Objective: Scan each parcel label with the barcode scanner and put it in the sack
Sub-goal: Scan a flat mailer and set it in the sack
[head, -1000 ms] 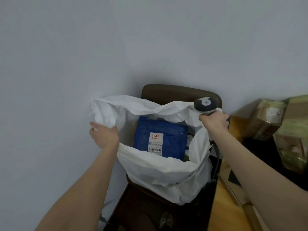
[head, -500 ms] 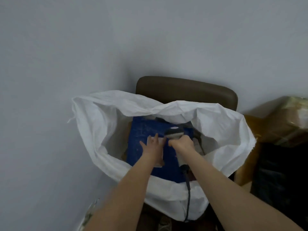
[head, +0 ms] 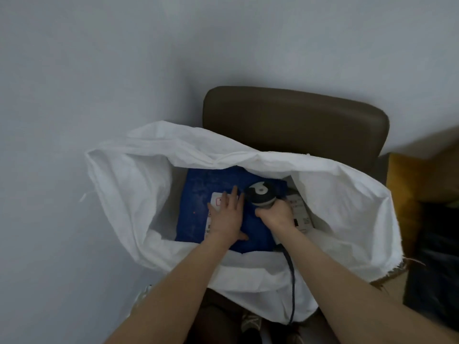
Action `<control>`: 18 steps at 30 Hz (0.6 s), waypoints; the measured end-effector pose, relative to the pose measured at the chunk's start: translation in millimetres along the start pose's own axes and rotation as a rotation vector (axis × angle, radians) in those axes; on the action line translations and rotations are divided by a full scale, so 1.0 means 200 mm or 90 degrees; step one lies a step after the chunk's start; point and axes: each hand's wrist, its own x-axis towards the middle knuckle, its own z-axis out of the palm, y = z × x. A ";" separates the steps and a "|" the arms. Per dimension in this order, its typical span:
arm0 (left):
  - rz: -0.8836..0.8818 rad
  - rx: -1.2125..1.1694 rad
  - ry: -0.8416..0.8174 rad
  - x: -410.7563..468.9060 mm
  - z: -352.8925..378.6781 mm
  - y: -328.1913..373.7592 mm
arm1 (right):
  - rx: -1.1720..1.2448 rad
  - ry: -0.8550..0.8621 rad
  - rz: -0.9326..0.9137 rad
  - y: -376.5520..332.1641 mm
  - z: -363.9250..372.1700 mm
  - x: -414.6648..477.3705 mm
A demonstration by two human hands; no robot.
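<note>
A white woven sack [head: 347,219] stands open on a brown chair. Inside it lies a blue parcel [head: 196,204] with a white label [head: 214,202] facing up. My left hand [head: 227,218] rests flat on the parcel with straight fingers, covering much of the label. My right hand [head: 274,214] grips the handle of the grey barcode scanner [head: 260,196] inside the sack, just right of the left hand. The scanner's dark cable [head: 291,281] runs out over the sack's near rim. Another parcel with a white label [head: 299,212] lies to the right, partly hidden.
The brown chair back [head: 295,120] rises behind the sack against a pale wall [head: 99,70]. Brown cardboard boxes [head: 402,180] and a dark object [head: 437,256] are at the right edge. Shoes [head: 250,322] show below the sack.
Both hands left the sack's rim and went down inside. The left hand now lies flat on the blue parcel; the right hand brought the scanner in beside it. The view has moved closer.
</note>
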 end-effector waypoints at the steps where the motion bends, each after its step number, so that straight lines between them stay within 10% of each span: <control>1: 0.008 -0.004 -0.001 0.02 0.02 -0.03 | 0.005 0.004 -0.005 -0.01 0.01 0.01; 5: 0.033 -0.203 -0.024 0.05 -0.03 -0.19 | 0.023 0.012 -0.031 -0.01 0.00 -0.04; 12: 0.005 -0.266 0.318 0.17 -0.69 -0.40 | 0.026 0.156 -0.237 -0.30 -0.22 -0.09; 18: 0.052 -0.325 0.250 0.29 -0.93 -0.35 | 0.000 0.253 -0.171 -0.52 -0.51 0.05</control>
